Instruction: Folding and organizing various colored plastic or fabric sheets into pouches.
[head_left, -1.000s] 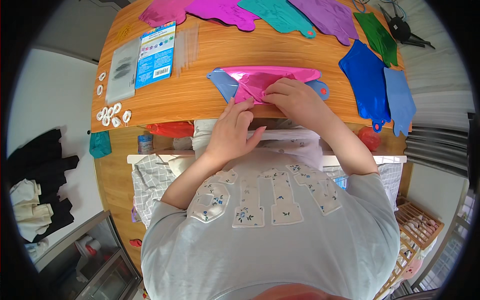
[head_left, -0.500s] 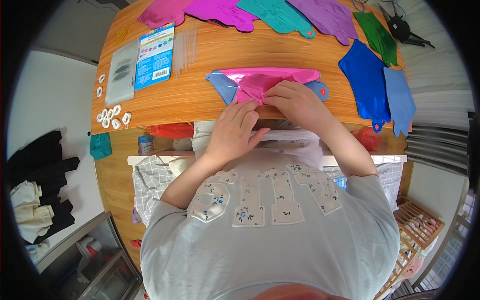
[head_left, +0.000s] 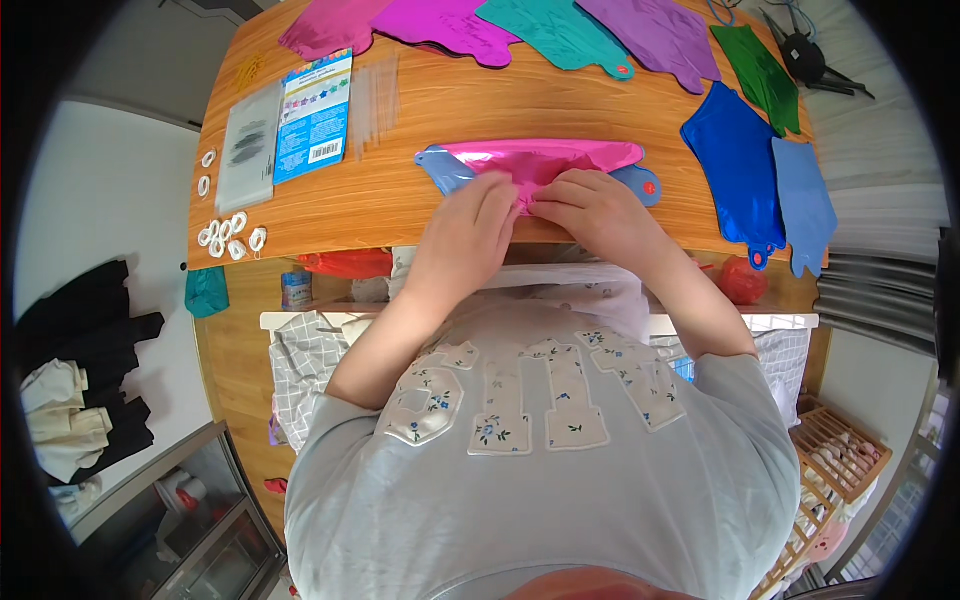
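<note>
A flat, shiny pink foil balloon point(head_left: 560, 152) lies folded at the table's near edge, on top of a blue-grey foil balloon point(head_left: 640, 184) whose ends stick out on both sides. My left hand point(head_left: 465, 235) bends its fingers onto the pink foil's near side; the fingertips are slightly blurred. Close beside it, my right hand point(head_left: 590, 212) pinches the same foil near its middle. Between the two sets of fingertips the foil is bunched. The fingers cover part of the near edge of both balloons.
More flat foil balloons lie along the back: a magenta one point(head_left: 450, 30), a teal one point(head_left: 550, 35) and a purple one point(head_left: 660, 40). A dark blue one point(head_left: 735, 160) is at right. White ribbon rolls point(head_left: 217, 240), a blue card package point(head_left: 312, 125) and clear sleeves point(head_left: 245, 150) lie at left.
My left hand has drawn its spread thumb in and rolled its fingers inward on the pink foil. The right hand keeps almost the same place.
</note>
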